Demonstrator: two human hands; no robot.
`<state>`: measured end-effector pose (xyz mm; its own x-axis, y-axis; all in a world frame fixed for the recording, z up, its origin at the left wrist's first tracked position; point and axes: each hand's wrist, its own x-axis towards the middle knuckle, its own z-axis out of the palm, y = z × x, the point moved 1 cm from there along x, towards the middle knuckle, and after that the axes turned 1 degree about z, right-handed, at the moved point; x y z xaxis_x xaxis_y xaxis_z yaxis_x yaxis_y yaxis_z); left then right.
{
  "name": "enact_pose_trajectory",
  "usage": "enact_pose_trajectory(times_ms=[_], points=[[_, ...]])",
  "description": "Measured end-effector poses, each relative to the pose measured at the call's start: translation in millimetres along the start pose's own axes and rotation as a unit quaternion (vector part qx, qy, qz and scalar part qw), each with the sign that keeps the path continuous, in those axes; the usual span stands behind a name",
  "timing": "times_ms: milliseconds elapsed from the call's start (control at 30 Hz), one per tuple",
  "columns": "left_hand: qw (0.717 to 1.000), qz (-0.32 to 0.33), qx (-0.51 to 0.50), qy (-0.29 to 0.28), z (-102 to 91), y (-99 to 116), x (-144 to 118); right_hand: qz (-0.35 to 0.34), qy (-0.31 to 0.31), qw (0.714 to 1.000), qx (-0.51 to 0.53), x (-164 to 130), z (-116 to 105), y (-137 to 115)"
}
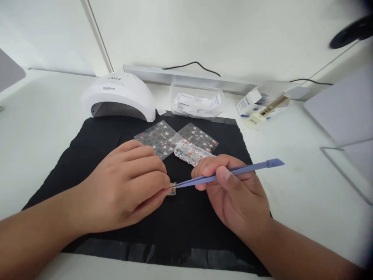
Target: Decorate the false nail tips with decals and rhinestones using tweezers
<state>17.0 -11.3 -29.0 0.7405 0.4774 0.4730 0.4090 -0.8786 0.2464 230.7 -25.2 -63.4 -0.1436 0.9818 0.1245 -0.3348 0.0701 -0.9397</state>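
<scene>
In my right hand (236, 190) is a pair of purple tweezers (244, 168), gripped between thumb and fingers like a pen. Their tip points left and meets a small yellow, multicoloured piece (173, 190). My left hand (131, 182) is closed, its fingertips pinching that small piece from the left. Most of the piece is hidden behind the fingers, so its kind cannot be made out. Just beyond my hands lies a clear case (192, 153) filled with colourful bits. Two transparent patterned sheets (159, 140) are spread behind it, one partly under the case.
A black mat (107, 225) covers the table's middle. At the back left stands a white nail lamp (122, 93). Behind the mat is a clear plastic box (196, 103) of paper packets. A small white carton (252, 102) sits at the back right, near a grey panel (344, 109).
</scene>
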Motion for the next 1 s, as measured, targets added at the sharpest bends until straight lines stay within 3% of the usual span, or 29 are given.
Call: enact_pose_trajectory(times_ms=[367,433,533,633,800,1000], points=[[0.999,-0.008,0.034,0.009,-12.0,-15,-3,-0.068,0.009,0.996,-0.05,10,-17,-1],[0.997,-0.047,0.028,-0.053,-16.8,-18,-3,-0.085,-0.017,0.992,-0.094,12,-20,2],[0.972,-0.135,0.008,-0.193,-20.9,-19,-3,-0.116,-0.069,0.973,-0.19,13,-22,3],[0.947,-0.171,0.01,-0.27,-20.6,-16,-4,-0.144,-0.113,0.94,-0.287,15,-21,0],[0.923,-0.187,0.029,-0.336,-13.7,-13,-4,-0.171,-0.165,0.889,-0.392,21,-14,-4],[0.92,-0.169,0.036,-0.353,-10.7,-13,-4,-0.179,-0.181,0.875,-0.411,23,-10,-2]])
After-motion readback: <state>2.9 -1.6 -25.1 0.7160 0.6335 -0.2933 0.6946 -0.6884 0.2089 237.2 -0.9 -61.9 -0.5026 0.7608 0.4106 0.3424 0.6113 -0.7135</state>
